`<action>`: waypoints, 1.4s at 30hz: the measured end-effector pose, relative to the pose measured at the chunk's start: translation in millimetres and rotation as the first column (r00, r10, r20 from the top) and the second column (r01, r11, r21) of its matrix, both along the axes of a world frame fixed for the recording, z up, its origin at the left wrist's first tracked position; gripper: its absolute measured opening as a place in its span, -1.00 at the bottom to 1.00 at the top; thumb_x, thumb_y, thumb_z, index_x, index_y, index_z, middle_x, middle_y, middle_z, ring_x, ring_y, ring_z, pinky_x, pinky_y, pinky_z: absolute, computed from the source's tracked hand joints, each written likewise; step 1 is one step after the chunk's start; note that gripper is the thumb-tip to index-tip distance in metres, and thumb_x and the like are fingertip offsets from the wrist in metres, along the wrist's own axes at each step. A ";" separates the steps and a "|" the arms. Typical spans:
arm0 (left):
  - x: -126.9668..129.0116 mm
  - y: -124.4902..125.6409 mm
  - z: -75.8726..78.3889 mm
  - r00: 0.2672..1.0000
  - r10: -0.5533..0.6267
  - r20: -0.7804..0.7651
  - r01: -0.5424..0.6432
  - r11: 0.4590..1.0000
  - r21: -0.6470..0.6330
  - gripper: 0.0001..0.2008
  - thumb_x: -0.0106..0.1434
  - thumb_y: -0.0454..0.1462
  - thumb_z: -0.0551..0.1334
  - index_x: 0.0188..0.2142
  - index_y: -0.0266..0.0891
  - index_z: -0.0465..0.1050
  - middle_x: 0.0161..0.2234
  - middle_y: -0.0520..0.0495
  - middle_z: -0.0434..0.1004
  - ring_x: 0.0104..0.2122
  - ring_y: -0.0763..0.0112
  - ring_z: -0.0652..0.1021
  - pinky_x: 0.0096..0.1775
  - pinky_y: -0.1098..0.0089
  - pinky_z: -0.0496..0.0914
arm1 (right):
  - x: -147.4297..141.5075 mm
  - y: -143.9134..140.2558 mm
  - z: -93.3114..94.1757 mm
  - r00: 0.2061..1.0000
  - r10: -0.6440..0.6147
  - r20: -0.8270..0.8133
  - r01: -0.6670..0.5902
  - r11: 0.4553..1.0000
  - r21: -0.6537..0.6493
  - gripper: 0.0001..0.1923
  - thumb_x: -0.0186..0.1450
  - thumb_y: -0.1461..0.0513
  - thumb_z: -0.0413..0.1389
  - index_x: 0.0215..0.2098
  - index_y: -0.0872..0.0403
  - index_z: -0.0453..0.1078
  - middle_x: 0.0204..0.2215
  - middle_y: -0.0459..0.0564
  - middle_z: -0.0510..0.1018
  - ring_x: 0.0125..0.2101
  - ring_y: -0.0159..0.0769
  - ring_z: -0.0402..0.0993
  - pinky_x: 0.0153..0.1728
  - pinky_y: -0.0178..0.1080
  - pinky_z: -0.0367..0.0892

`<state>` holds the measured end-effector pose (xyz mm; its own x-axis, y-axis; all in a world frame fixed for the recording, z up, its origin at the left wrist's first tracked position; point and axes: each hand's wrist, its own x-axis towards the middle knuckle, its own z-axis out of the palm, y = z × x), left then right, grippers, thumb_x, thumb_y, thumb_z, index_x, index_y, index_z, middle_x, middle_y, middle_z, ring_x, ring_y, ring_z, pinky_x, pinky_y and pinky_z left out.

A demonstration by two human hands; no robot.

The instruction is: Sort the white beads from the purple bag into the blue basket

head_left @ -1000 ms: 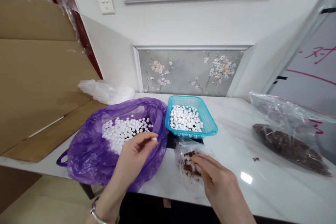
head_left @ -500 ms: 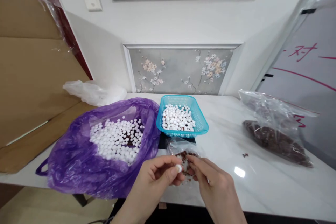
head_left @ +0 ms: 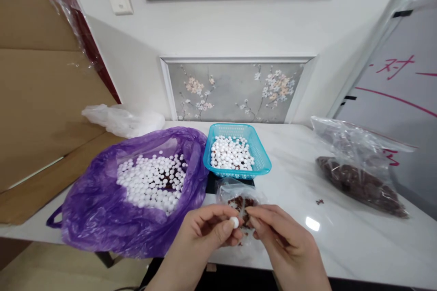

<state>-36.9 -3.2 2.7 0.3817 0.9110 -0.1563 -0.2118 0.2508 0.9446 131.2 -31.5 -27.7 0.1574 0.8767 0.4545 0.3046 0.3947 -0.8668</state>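
Observation:
Between the thumb and fingers of my left hand [head_left: 210, 229] is a small white ball [head_left: 234, 222]. My right hand [head_left: 283, 232] is closed in a pinch just to the right of the ball, apart from it; whatever its fingertips hold is too small to make out. Under and behind both hands lies a clear plastic bag [head_left: 227, 189] with small reddish-brown pieces [head_left: 243, 202] in it, partly hidden by the fingers. Beyond it stands a blue plastic basket [head_left: 262, 163] of similar white balls [head_left: 232, 152]. A purple plastic bag [head_left: 92, 218] to the left holds many more white balls [head_left: 150, 182].
On the right of the white table [head_left: 355, 245] rests a clear zip bag [head_left: 362, 182] of dark brown contents. A few brown bits [head_left: 320, 202] lie near it. An opened cardboard box [head_left: 44, 100] is at the left, beside crumpled clear plastic [head_left: 119, 118]. A panelled wall [head_left: 232, 27] closes off the back.
My right hand has shifted slightly right and down, away from the bag's brown pieces. My left hand, still gripping the ball, has barely moved.

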 end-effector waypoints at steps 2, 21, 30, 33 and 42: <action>0.1 -0.8 0.8 0.999 0.003 0.053 0.000 0.999 -0.050 -0.81 0.11 -0.18 0.41 -0.32 -0.25 0.63 -0.46 -0.04 0.58 -0.43 0.50 0.51 -0.29 0.52 0.42 | -2.7 -3.8 8.1 0.994 0.032 -0.100 -0.033 0.999 -0.015 -0.87 0.28 0.25 0.16 -0.28 -0.03 0.57 -0.35 0.00 0.57 -0.42 -0.30 0.52 -0.38 -0.35 0.49; 1.1 -3.2 0.6 0.984 0.036 0.173 -0.015 0.993 -0.121 -0.83 0.07 -0.23 0.44 -0.34 -0.26 0.64 -0.50 -0.02 0.56 -0.47 0.55 0.49 -0.33 0.55 0.39 | -17.7 -10.3 13.5 0.872 -0.013 -0.490 -0.111 0.969 -0.222 -0.90 0.17 0.16 0.29 -0.37 0.01 0.55 -0.54 -0.10 0.59 -0.49 -0.35 0.52 -0.42 -0.41 0.45; -2.3 -2.8 -2.8 0.976 0.093 0.196 -0.067 0.989 -0.135 -0.80 -0.04 -0.22 0.51 -0.40 -0.25 0.65 -0.51 0.00 0.56 -0.48 0.54 0.48 -0.35 0.53 0.39 | -8.4 -3.3 14.0 0.906 0.280 -0.317 -0.311 0.949 -0.051 -0.87 0.27 0.33 0.18 -0.42 0.02 0.53 -0.38 -0.02 0.55 -0.40 -0.31 0.53 -0.38 -0.35 0.47; -2.1 -3.3 -4.3 0.984 0.090 0.156 -0.078 0.994 -0.078 -0.81 -0.01 -0.21 0.49 -0.40 -0.25 0.65 -0.52 0.00 0.54 -0.49 0.53 0.45 -0.35 0.51 0.37 | -15.4 -5.4 15.7 0.902 0.211 -0.378 -0.251 0.966 -0.061 -0.89 0.22 0.30 0.23 -0.46 0.02 0.55 -0.41 -0.05 0.51 -0.40 -0.32 0.51 -0.37 -0.39 0.45; -2.5 -6.8 -7.1 0.991 0.117 0.062 -0.118 0.993 0.017 -0.86 0.08 -0.23 0.43 -0.35 -0.22 0.66 -0.45 -0.03 0.57 -0.38 0.41 0.48 -0.25 0.41 0.37 | -29.0 -12.2 16.2 0.834 0.051 -0.549 -0.229 0.938 -0.260 -0.89 0.12 0.16 0.33 -0.45 0.02 0.54 -0.48 -0.09 0.62 -0.39 -0.33 0.55 -0.30 -0.43 0.43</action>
<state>-39.4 -10.0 -4.4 0.2801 0.9529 -0.1166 -0.2956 0.2012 0.9339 102.2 -43.7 -11.5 0.1586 0.9862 0.0466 -0.2708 0.0889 -0.9585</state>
